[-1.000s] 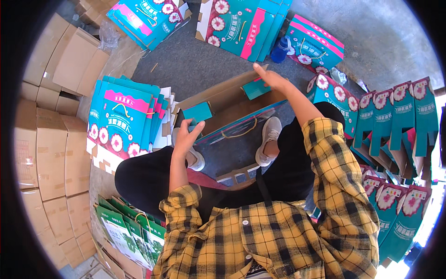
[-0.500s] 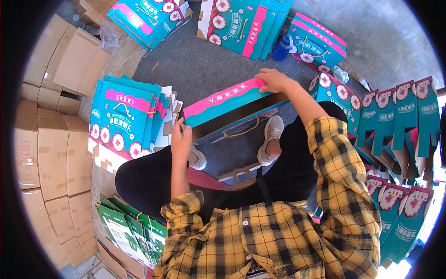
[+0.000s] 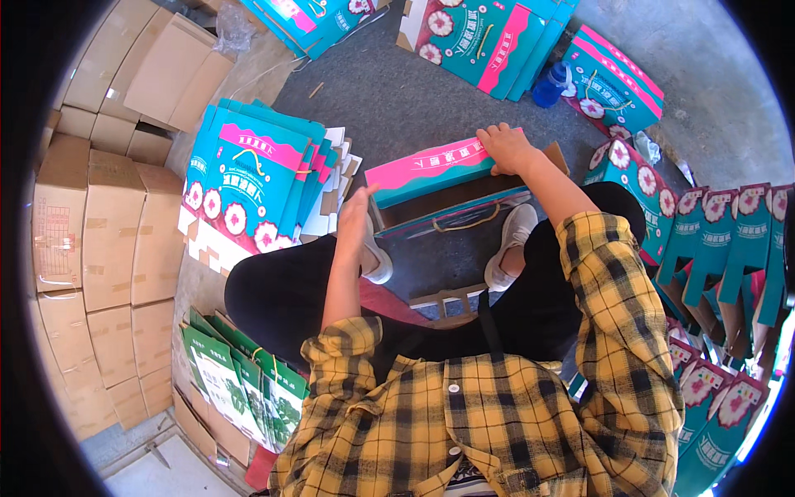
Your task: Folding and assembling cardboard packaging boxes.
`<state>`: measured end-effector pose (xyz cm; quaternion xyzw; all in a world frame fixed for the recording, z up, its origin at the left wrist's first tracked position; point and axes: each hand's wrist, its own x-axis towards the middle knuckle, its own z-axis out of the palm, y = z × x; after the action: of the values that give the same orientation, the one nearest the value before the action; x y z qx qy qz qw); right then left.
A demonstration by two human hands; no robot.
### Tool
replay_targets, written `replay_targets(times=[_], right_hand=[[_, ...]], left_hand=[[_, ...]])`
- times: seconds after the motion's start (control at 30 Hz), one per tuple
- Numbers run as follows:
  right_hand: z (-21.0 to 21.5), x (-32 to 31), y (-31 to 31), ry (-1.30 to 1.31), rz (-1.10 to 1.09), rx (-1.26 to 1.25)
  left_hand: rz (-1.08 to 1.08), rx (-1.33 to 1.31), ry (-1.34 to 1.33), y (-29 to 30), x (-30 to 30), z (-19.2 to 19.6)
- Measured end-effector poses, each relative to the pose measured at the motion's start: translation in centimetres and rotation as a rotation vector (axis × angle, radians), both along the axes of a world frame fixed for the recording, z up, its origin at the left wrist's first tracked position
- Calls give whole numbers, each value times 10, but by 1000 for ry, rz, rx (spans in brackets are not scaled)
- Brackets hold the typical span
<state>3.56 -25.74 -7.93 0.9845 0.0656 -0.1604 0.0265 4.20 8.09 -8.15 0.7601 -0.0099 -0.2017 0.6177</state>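
Note:
A teal and pink gift carton (image 3: 431, 164) stands between my feet with its top open. Its inside is brown, and a yellow cord handle (image 3: 467, 225) hangs on the side nearer me. My right hand (image 3: 508, 151) grips the far panel near its right end, fingers over the top edge and thumb on the near side. My left hand (image 3: 354, 217) is held upright along the carton's left end, its fingers stretched out and touching the corner. A brown end flap (image 3: 553, 159) sticks up at the right end. The carton's bottom is hidden.
Flat teal cartons (image 3: 248, 178) lean in a stack at left, with more (image 3: 489, 41) at the far side. A blue bottle (image 3: 549, 87) stands near a finished carton (image 3: 614, 81). Teal cartons (image 3: 712, 224) line the right; brown boxes (image 3: 116, 224) and green cartons (image 3: 240, 377) are at left.
The view has shifted, so the surroundings sit further right. My left hand's fingers have straightened along the carton's left end. The right end flap now shows; my right hand stays on the far panel.

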Motion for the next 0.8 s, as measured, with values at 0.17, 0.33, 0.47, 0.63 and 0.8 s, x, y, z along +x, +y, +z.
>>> replay_targets(times=[0.17,0.33,0.47,0.63,0.8], right_hand=[[-13,0,8,-99,63,-5],[-11,-1,-3,-130,60,4],[-15,-4,-1,-134,45,-11],[13,-7,0,-54,-44,125],[55,-5,-73,-183,-478,155]], left_hand=[[-124,-17,-40,4,7,-47],[-330,450,-265,-5,12,-51],[-328,533,-255,-7,3,-40],[-327,469,-303,1,6,-53],[-292,425,-269,0,8,-55]])
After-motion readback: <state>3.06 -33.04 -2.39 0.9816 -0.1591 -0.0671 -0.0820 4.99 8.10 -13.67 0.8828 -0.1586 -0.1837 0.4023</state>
